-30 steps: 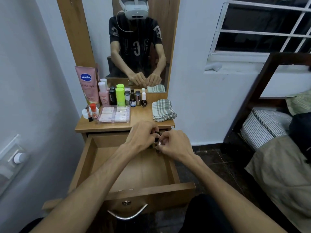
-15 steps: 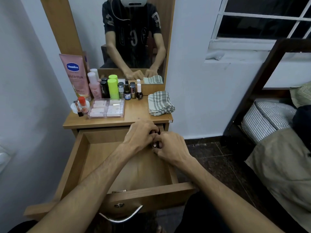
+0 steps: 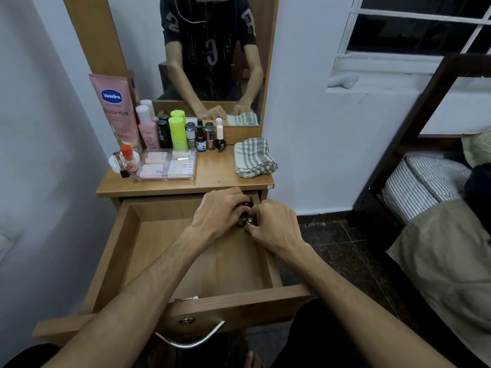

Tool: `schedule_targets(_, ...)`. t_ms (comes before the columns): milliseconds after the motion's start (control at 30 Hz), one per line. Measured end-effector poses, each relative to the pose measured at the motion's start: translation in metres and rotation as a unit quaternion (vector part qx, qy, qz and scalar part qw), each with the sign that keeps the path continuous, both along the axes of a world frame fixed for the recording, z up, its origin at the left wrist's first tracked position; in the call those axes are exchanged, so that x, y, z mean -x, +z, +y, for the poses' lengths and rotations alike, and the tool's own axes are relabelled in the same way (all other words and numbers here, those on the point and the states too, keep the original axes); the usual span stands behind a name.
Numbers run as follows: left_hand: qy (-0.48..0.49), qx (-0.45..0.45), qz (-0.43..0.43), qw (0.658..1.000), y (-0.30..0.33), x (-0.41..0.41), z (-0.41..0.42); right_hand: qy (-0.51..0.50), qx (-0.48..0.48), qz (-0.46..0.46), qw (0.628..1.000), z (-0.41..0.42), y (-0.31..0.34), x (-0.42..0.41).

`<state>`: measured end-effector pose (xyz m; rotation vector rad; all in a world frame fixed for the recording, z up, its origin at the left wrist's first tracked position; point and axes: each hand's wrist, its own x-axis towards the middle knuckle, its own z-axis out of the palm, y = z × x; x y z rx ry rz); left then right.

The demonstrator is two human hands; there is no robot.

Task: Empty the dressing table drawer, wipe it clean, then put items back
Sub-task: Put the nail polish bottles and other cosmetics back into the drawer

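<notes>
At the back right corner of the pulled-out light wooden drawer [image 3: 127,251], the left hand [image 3: 218,211] and right hand [image 3: 273,227] curl together around small dark bottles [image 3: 248,220]. A folded green-checked cloth [image 3: 253,158] lies on the tabletop [image 3: 212,176] above.

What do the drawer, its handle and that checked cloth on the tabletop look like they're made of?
Drawer: seemingly laminated board in a light wood print, with a smooth, matte, uniform grain.
Handle: metal by the look of it, a curved bar with a bright silvery sheen.
Checked cloth: woven fabric, probably cotton, folded softly with visible creases and a grey-green check on white.
</notes>
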<state>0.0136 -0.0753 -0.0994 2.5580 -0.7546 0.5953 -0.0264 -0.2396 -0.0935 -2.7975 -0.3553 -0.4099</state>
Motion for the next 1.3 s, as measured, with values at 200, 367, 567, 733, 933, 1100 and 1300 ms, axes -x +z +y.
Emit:
schedule_targets(200, 0.007, -0.007, 0.013, 1.0, -0.001, 0.0, 0.006, -0.013, 0.017, 0.002, 1.0, 0.006, -0.001, -0.003)
schedule_targets(367, 0.002, 0.01, 0.041, 0.999, -0.001, 0.005, 0.013, -0.022, 0.025, 0.008, 0.999, 0.007, 0.001, -0.004)
schedule_targets(567, 0.073, -0.004, 0.123, 0.99, -0.011, 0.022, 0.014, -0.026, 0.04, 0.032, 0.998, 0.008, 0.004, -0.004)
schedule_targets(733, 0.108, -0.084, 0.201, 0.97, -0.019, 0.019, 0.008, -0.025, 0.048, 0.037, 0.998, 0.009, 0.005, -0.004)
schedule_targets(933, 0.108, -0.082, 0.227, 0.965, -0.021, 0.016, 0.005, -0.025, 0.047, 0.042, 0.998, 0.013, 0.006, -0.005)
schedule_targets(1100, 0.11, -0.108, 0.204, 0.967, -0.019, 0.021, -0.001, -0.034, 0.048, 0.048, 0.997, 0.016, 0.007, -0.004)
schedule_targets(1300, 0.114, -0.117, 0.191, 0.968, -0.016, 0.024, -0.003, -0.049, 0.044, 0.058, 0.996, 0.017, 0.012, -0.002)
